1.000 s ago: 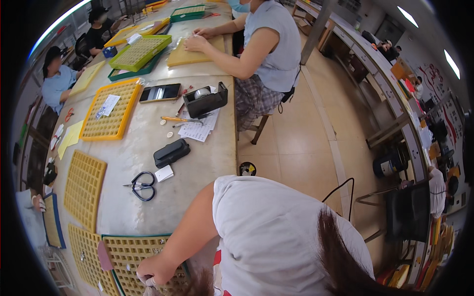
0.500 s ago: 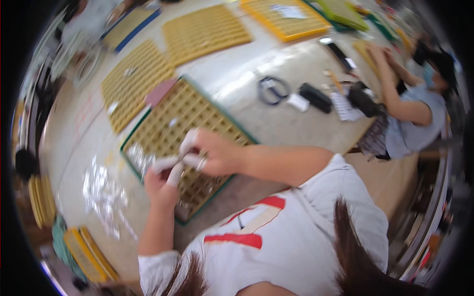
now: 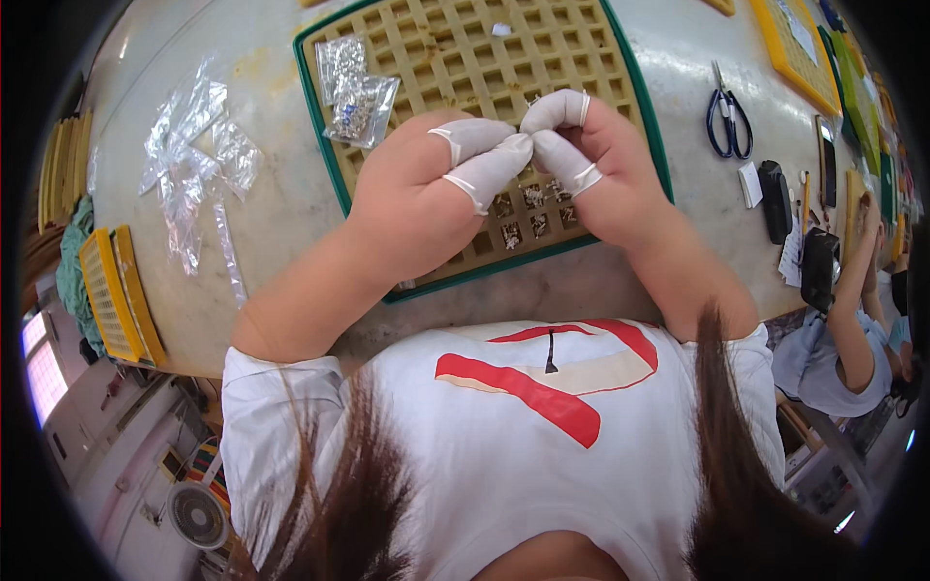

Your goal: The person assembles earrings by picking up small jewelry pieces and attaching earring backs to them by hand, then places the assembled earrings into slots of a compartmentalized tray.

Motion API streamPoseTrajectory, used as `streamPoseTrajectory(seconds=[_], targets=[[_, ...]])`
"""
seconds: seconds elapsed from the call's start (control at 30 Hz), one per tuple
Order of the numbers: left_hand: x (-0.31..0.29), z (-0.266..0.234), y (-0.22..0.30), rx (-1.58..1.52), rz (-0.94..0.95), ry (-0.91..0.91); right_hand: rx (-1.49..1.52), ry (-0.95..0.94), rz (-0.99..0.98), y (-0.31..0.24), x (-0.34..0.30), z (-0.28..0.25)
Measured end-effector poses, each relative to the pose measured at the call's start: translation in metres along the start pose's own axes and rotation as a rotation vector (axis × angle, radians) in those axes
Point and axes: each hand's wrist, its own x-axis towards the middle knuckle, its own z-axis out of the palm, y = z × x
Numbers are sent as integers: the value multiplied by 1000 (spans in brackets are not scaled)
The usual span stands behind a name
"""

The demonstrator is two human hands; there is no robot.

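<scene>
My left hand (image 3: pixel 412 179) and my right hand (image 3: pixel 603 160) meet above a tan gridded tray (image 3: pixel 436 44) with a green rim. White finger cots cover the thumb and forefinger of each. Their tips are pinched together, and whatever lies between them is too small to make out. Below my hands, several of the tray's square pockets hold small silvery pieces (image 3: pixel 511 234). Clear plastic bags (image 3: pixel 366 108) of small silvery and blue pieces rest on the tray, beside my left hand. A white scrap (image 3: pixel 501 29) lies farther up the tray.
Crumpled clear bags (image 3: pixel 199 155) lie left on the table. Scissors (image 3: pixel 728 121) with dark handles, a black case (image 3: pixel 774 198) and a phone (image 3: pixel 825 160) lie to the right. Yellow trays (image 3: pixel 121 290) stand at the left edge. A co-worker's arm (image 3: pixel 854 290) reaches in at right.
The view has turned and dropped, so the green-rimmed tray sits higher and straighter in the picture. My fingertips stay pinched together over it.
</scene>
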Motion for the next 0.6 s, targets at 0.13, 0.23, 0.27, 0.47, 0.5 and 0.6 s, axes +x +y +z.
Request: streamPoseTrajectory(seconds=[0.13,0.23,0.27,0.47,0.5,0.6], targets=[[-2,0,-3,-113,-106,-15,70,-107,-61,-6,0,-6],[2,-1,4,-597,-445,80,-73,-69,-278,-3,2,-4],[3,-1,7,-971,-731,125,-212,-61,-438,-4,2,-5],[-9,0,-8,-1115,-748,123,-475,-76,-539,-2,0,-21],[-15,0,-12,-1111,-724,125,-482,-74,-567,-1,0,-21],[-12,2,-9,-1123,-728,143,-468,-54,-571,6,-1,-19]])
